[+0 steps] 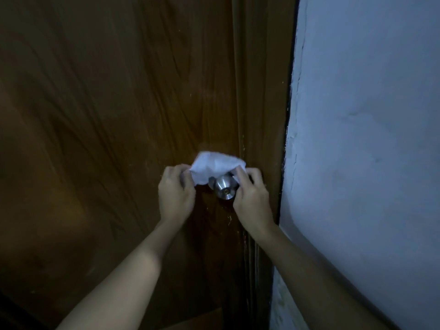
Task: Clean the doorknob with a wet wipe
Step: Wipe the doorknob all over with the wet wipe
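Note:
A round silver doorknob (225, 189) with a small keyhole in its face sticks out of a dark brown wooden door (107, 115). A crumpled white wet wipe (214, 166) drapes over the top and back of the knob. My left hand (175, 191) pinches the wipe's left end just left of the knob. My right hand (251, 194) grips the wipe's right end, with its fingers against the knob's right side. The knob's neck is hidden behind the wipe.
The door frame (264, 115) runs vertically just right of the knob. A pale painted wall (362, 139) fills the right side, close to my right forearm. The scene is dim.

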The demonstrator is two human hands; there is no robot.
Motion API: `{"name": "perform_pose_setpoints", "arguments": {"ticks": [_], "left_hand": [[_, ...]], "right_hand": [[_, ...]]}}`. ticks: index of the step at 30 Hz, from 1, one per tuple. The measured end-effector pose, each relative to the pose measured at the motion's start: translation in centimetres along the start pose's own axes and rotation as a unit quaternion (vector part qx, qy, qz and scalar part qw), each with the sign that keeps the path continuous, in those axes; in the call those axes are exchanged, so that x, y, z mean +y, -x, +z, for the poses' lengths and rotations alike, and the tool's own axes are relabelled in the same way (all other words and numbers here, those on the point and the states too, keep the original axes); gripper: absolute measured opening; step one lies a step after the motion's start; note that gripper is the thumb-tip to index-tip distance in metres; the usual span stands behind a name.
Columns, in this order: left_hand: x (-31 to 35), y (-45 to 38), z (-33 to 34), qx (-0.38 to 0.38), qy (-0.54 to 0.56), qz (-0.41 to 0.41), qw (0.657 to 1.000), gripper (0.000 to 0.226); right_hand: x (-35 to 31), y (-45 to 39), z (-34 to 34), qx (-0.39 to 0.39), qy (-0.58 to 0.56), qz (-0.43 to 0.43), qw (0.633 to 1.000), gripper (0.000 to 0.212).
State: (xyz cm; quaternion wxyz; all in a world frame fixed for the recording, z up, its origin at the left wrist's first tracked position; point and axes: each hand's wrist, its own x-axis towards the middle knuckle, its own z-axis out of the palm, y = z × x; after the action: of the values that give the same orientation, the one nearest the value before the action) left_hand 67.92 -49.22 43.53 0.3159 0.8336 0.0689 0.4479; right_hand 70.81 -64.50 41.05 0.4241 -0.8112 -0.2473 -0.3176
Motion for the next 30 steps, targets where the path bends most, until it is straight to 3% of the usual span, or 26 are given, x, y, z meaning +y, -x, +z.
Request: {"name": "perform_pose_setpoints", "arguments": {"ticks": [3, 7, 10, 14, 17, 20, 26, 30], "left_hand": [[-1.3, 1.4, 0.5, -0.084, -0.040, -0.001, 0.996, 0.018], [-2.2, 3.1, 0.7, -0.127, -0.046, 0.042, 0.990, 0.017], [-1.3, 2.8, 0.8, -0.085, -0.011, 0.060, 0.995, 0.014], [-0.8, 2.3, 0.8, -0.022, 0.023, 0.047, 0.998, 0.015], [-1.2, 2.5, 0.8, 0.030, 0.024, -0.031, 0.999, 0.019], [-2.3, 2.9, 0.3, 0.071, 0.014, -0.113, 0.991, 0.021], [-2.7, 3.4, 0.0, -0.046, -0.019, -0.044, 0.998, 0.017], [-3.3, 3.4, -0.1, -0.089, -0.034, -0.069, 0.993, 0.018]], "right_hand": [[1.3, 2.2, 0.9, -0.080, 0.051, 0.066, 0.993, 0.039], [2.3, 5.5, 1.5, -0.105, 0.059, 0.036, 0.992, 0.043], [2.0, 5.9, 1.5, -0.090, 0.027, 0.035, 0.995, 0.043], [1.7, 5.5, 1.0, -0.001, -0.019, 0.031, 0.999, 0.041], [1.4, 4.2, 0.6, 0.055, -0.016, 0.022, 0.998, 0.038], [0.8, 3.7, 0.5, 0.060, -0.003, -0.018, 0.998, 0.031], [2.2, 5.2, 1.1, -0.044, 0.038, 0.069, 0.996, 0.031], [3.7, 6.8, 1.2, -0.107, 0.060, 0.089, 0.988, 0.033]]}}
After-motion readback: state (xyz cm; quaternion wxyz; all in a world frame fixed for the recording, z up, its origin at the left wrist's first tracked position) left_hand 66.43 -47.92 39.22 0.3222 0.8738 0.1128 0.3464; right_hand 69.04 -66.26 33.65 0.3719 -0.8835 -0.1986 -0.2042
